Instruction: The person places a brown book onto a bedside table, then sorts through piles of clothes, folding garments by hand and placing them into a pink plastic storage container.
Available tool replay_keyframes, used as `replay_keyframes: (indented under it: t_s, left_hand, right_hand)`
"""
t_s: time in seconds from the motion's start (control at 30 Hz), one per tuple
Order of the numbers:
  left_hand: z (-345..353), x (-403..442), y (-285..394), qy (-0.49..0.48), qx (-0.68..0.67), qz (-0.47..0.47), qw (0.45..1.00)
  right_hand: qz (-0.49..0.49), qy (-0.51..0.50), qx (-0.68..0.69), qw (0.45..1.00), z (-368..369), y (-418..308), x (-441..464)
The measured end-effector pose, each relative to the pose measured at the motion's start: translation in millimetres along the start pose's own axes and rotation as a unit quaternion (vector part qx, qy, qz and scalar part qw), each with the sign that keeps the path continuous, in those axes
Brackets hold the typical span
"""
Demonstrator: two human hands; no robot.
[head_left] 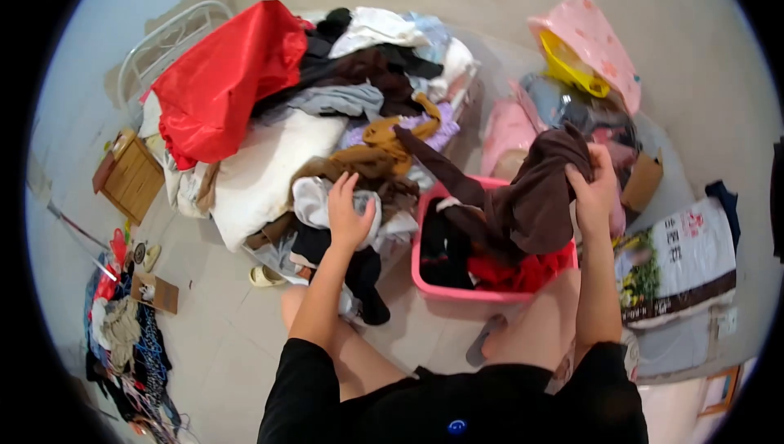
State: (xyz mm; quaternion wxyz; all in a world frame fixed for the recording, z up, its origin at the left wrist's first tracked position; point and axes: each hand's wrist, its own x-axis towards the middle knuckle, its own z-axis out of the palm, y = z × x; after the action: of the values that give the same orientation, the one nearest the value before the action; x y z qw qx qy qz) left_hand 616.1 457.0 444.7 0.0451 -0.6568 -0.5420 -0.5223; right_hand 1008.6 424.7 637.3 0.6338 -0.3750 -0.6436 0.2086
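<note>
My right hand (594,187) is closed on a dark brown garment (535,195), held above a pink basket (478,293). One long narrow part of the garment stretches left toward the clothes pile. Red cloth (527,274) and black cloth (443,244) lie in the basket. My left hand (349,211) has its fingers apart over a white and grey cloth (312,202) at the near edge of the pile, with nothing gripped. Brown cloth (359,162) lies just beyond that hand, and black cloth (367,285) hangs below it.
A red bag (237,77) lies on the pile at the left, above a white quilted cloth (273,166). Pink bags (584,36), a cardboard box (643,181) and a printed white sack (682,256) stand at the right. A wooden stool (131,176) is at the far left.
</note>
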Motion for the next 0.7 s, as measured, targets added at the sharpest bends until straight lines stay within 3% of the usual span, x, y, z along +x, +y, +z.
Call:
replay_keyframes:
  t_s: [0.17,0.33,0.4,0.47,0.53,0.6,0.7]
  left_hand:
    - [-7,-4,64,-0.094,-0.102,0.034,0.990]
    - [-1,-10,55,-0.125,-0.105,0.032,0.986]
    - [2,-18,39,-0.129,-0.096,0.028,0.987]
    - [4,-29,21,-0.131,-0.076,0.021,0.988]
    - [-3,-30,20,-0.147,-0.068,0.018,0.987]
    - [-17,-21,22,-0.164,-0.063,0.033,0.984]
    - [-22,-19,1,-0.161,-0.052,0.000,0.986]
  right_hand:
    - [0.040,-0.039,0.068,0.996,-8,14,-22]
    - [0.089,0.040,0.053,0.994,35,89,-49]
    - [0.075,0.002,-0.121,0.990,56,149,-76]
    - [0.021,-0.118,-0.230,0.966,83,187,-115]
    - [0.183,-0.172,-0.329,0.910,107,228,-186]
    - [0.390,-0.284,-0.412,0.773,129,213,-223]
    - [0.460,-0.244,-0.469,0.713,135,214,-258]
